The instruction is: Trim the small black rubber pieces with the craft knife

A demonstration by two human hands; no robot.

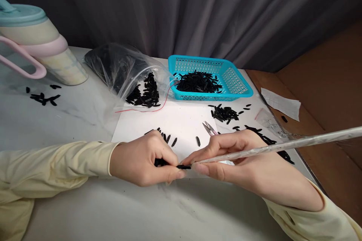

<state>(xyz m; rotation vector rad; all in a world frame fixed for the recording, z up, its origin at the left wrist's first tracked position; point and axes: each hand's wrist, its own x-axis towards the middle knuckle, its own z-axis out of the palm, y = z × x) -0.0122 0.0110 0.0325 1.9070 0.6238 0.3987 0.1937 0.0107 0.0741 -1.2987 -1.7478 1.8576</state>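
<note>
**Feeding a small black piece into a clear tube**

Pale yellow sleeves run in from both lower corners, and the two hands meet over the white table [85, 203]. Left hand [141, 163] is closed, thumb and forefinger pinching a small black piece [183, 167] while more of the same seem to be bunched in its palm. Right hand [243, 162] grips the near end of a long clear tube [283, 145], pinched between thumb and fingers; the tube runs off past the right wrist and out of view. Piece and tube mouth touch right between the two hands.

Doing this well looks to be a matter of lining things up: keep the piece on the same axis as the tube, hold the tube close to its mouth so the end does not wander, and push with the fingertip rather than the whole hand. Resting both wrists on the table should steady the pinch.

Just beyond the hands lies a white sheet [175, 120] with a few loose pieces, and small scissors [209, 128] sit just past the right hand's knuckles. Farther beyond are a blue basket [237, 79] of black pieces and, beyond the left hand, an open plastic bag [118, 67] spilling more. A pastel cup [42, 45] stands well off beyond the left forearm.
</note>
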